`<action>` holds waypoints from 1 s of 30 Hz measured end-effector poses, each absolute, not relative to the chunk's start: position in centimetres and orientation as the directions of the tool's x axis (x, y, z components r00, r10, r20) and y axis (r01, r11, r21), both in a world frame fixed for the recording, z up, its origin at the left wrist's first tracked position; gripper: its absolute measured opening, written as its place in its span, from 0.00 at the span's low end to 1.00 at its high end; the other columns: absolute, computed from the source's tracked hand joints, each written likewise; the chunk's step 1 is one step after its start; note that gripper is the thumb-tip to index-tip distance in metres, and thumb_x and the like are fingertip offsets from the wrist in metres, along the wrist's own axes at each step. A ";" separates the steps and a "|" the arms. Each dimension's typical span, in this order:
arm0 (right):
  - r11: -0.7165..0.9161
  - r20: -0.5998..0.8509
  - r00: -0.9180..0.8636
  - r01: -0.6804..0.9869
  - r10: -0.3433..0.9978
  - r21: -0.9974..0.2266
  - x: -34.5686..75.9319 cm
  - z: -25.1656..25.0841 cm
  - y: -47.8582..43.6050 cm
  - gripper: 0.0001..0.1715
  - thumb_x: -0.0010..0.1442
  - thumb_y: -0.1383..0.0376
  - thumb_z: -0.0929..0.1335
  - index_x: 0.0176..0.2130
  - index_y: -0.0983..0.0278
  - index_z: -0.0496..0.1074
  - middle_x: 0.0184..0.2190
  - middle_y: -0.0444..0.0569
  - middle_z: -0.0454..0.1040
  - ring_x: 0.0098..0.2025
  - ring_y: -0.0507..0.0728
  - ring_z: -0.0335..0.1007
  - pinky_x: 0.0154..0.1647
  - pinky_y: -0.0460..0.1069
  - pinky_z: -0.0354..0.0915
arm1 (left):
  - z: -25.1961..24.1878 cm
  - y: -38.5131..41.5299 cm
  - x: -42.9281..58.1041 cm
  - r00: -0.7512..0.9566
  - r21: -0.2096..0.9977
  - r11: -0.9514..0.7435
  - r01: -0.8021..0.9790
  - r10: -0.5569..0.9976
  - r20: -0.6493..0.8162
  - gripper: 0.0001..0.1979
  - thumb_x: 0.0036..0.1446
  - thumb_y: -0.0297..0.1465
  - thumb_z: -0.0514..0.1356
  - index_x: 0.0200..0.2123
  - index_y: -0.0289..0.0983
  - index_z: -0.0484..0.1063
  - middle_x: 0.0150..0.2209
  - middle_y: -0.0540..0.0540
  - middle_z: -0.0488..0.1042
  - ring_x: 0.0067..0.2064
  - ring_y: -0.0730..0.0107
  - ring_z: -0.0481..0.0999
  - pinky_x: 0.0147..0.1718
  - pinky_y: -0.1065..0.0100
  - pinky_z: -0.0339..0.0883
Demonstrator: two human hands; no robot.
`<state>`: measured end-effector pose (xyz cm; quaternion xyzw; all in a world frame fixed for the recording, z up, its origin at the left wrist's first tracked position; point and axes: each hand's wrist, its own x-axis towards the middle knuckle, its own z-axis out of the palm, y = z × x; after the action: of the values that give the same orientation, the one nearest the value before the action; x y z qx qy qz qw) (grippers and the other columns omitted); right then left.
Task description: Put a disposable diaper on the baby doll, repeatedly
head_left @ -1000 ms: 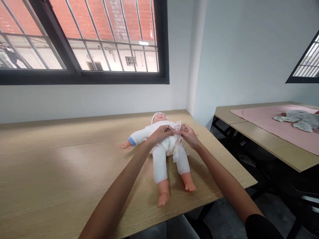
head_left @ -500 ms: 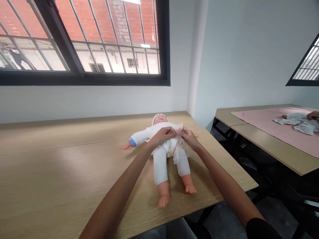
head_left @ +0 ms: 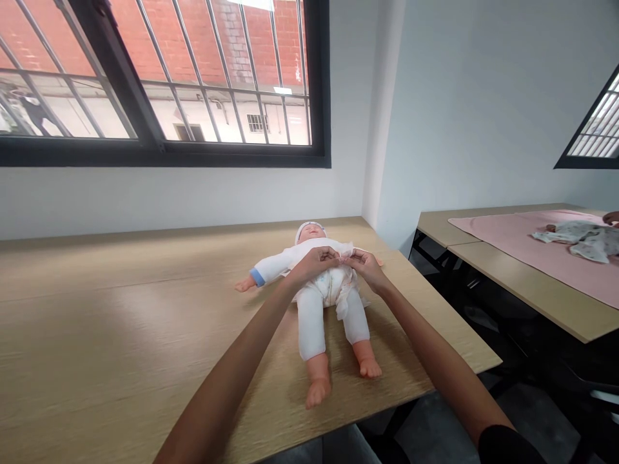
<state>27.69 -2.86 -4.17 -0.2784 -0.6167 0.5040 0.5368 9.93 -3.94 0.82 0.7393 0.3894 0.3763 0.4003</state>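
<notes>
A baby doll (head_left: 312, 309) lies on its back on the light wooden table (head_left: 120, 335), its head at the far side. It wears a white cap, a white long-sleeved top with a blue cuff, white leggings and a diaper (head_left: 331, 288). A thin, gauzy white cloth (head_left: 344, 304) hangs at its right hip. My left hand (head_left: 316, 262) and my right hand (head_left: 366, 265) meet over the doll's middle, their fingertips pinching the white top's edge. My hands hide part of the doll's chest.
To the right, a second table holds a pink mat (head_left: 503, 235) with a patterned garment (head_left: 583, 240). A co-worker's hand (head_left: 611, 218) shows at the far right edge. The near table ends at a corner by the wall, with a barred window above.
The gauzy cloth that stood up between my hands now lies lower and flatter. My hands have drawn closer together. The view has tilted slightly. The co-worker's hand has moved toward the right edge.
</notes>
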 end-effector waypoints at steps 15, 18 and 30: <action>0.345 0.383 -0.259 -0.180 0.887 -0.921 27.6 -4.5 -2.5 0.13 0.50 0.56 0.72 0.33 0.62 0.75 0.31 0.45 0.76 0.38 0.55 0.70 0.42 0.49 0.64 | 0.4 -3.3 9.9 0.499 0.903 -0.392 0.175 0.826 0.262 0.11 0.49 0.39 0.62 0.30 0.36 0.70 0.31 0.48 0.73 0.37 0.68 0.71 0.39 0.66 0.63; 0.344 0.377 -0.257 -0.164 0.890 -0.924 27.5 -4.5 -2.5 0.13 0.50 0.55 0.72 0.32 0.62 0.74 0.30 0.44 0.76 0.37 0.55 0.69 0.41 0.49 0.63 | 0.5 -3.4 10.0 0.487 0.901 -0.390 0.192 0.835 0.258 0.10 0.49 0.38 0.62 0.29 0.36 0.70 0.31 0.49 0.73 0.36 0.68 0.71 0.40 0.66 0.62; 0.349 0.371 -0.257 -0.127 0.893 -0.928 27.4 -4.6 -2.5 0.13 0.52 0.56 0.70 0.33 0.62 0.73 0.30 0.44 0.75 0.36 0.54 0.68 0.40 0.48 0.63 | 0.7 -3.7 10.1 0.464 0.888 -0.395 0.235 0.849 0.255 0.12 0.49 0.41 0.62 0.28 0.37 0.70 0.30 0.46 0.73 0.36 0.64 0.68 0.37 0.65 0.62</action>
<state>27.38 -2.50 -4.60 -0.3043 -0.6289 0.4826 0.5282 10.14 -3.74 0.67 0.7486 0.3619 0.3703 0.4141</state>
